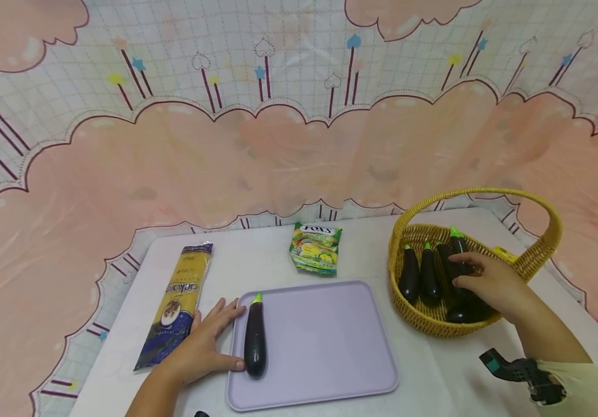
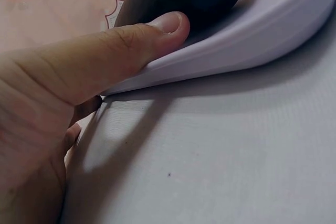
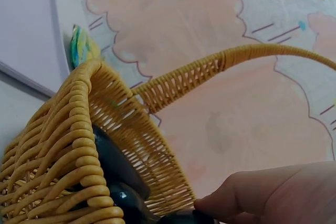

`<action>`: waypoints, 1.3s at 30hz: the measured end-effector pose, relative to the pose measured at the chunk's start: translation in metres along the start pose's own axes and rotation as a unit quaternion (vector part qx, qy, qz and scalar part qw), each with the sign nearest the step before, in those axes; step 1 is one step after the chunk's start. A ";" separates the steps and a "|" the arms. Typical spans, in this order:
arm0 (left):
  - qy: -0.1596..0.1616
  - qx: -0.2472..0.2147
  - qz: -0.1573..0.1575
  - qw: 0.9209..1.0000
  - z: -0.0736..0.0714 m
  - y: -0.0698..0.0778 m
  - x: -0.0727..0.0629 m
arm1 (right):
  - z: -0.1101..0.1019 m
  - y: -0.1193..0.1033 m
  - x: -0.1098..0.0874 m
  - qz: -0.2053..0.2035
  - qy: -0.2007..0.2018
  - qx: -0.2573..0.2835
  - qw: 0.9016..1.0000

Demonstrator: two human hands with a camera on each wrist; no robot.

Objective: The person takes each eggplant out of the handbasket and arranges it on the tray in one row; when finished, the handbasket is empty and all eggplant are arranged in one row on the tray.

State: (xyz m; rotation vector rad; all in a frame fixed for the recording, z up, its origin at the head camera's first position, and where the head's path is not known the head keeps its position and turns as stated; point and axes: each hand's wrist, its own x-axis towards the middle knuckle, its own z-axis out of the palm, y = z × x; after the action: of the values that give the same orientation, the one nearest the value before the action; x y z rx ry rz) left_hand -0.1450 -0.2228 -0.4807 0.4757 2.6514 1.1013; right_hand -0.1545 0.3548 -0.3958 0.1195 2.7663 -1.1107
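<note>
A dark eggplant [image 1: 255, 341] with a green cap lies lengthwise along the left side of a pale lilac tray [image 1: 325, 347]. My left hand [image 1: 200, 353] rests at the tray's left edge with fingers spread, its thumb [image 2: 168, 24] over the rim beside the eggplant's round lower end. Over at the right, my right hand [image 1: 492, 284] reaches into a yellow wicker basket [image 1: 424, 327] and grips an eggplant [image 1: 458, 244] between thumb and fingers, cap pointing up. Several more eggplants [image 1: 409, 275] stand and lie in the basket, partly hidden by the hand.
A blue and yellow pasta packet [image 1: 179, 301] lies left of the tray. Behind the tray is a green Fox's candy bag [image 1: 316, 249]. The basket's tall handle [image 1: 478, 190] arches over its contents. A patterned cloth [image 1: 278, 156] hangs behind the white table.
</note>
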 end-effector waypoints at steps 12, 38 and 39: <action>0.002 0.003 0.011 1.000 0.001 0.000 -0.001 | 0.001 -0.004 -0.018 -0.003 -0.010 0.116 0.993; -0.006 0.013 -0.003 1.000 -0.001 0.002 -0.001 | 0.027 -0.004 -0.058 -0.023 -0.020 0.302 0.953; -0.007 0.014 -0.004 1.000 -0.002 0.002 0.000 | 0.029 -0.005 -0.060 -0.025 -0.022 0.306 0.951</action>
State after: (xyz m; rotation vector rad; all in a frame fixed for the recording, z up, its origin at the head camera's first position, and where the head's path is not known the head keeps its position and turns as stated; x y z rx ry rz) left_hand -0.1447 -0.2228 -0.4782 0.4764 2.6574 1.0568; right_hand -0.0923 0.3304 -0.4023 0.0936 2.2954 -1.9175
